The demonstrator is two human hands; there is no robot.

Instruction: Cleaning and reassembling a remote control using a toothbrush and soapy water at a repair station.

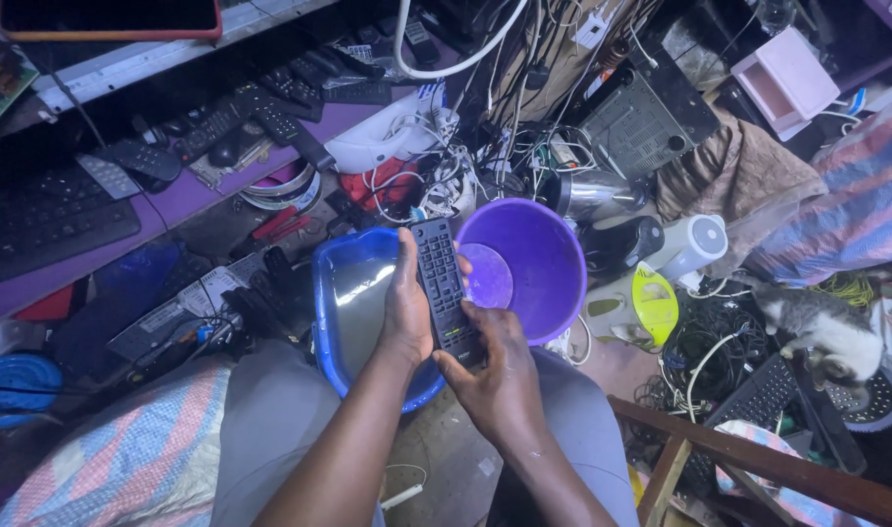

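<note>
Remote control, a long black plastic slab with rows of small rubbery buttons, sits upright between my two hands above my lap. My left hand wraps its left edge, fingers curled behind and thumb lying along the side, while my right hand cups the lower end, fingers closed about its base. Just behind it, a round purple plastic bucket stands open, smooth-walled and glossy, with a paler disc at its bottom. Touching the bucket on the left is a blue plastic basin, squarish with rounded corners, its inside shining grey. My grey trousers show below, and a striped pink-and-blue cloth lies bunched at my left knee. On the purple shelf further back, several more black remotes lie scattered beside a flat black keyboard. Tangled white cables heap up behind the bucket, near a grey metal box with vent slots. A pale pink open cardboard box sits top right. To the right, a grey-and-white cat crouches among dark wires, beside a wooden rail.
</note>
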